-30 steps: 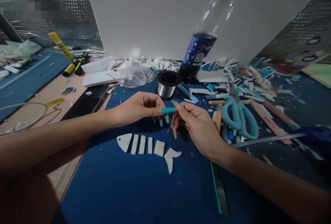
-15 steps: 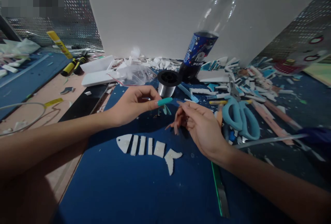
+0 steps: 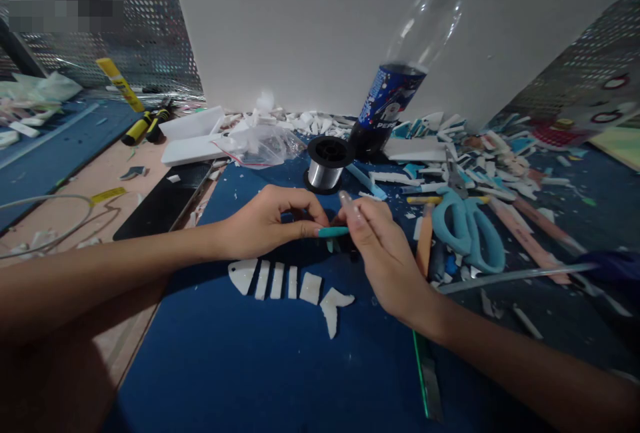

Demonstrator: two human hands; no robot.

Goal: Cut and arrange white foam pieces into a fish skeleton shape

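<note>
Pinching together, left hand (image 3: 265, 223) and right hand (image 3: 383, 253) fingers closed (contents unclear), above white fish pieces (image 3: 290, 283), open mat (image 3: 260, 366) below.

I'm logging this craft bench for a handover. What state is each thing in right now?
left hand: fingers pinched, meeting the right; what it holds is too small to tell
right hand: fingers pinched likewise
white fish pieces: laid out in a row, gaps between
bottle: upright, capped, mostly empty
blue scissors: lying flat
wire spool: standing on end
plastic bag: crumpled
</note>
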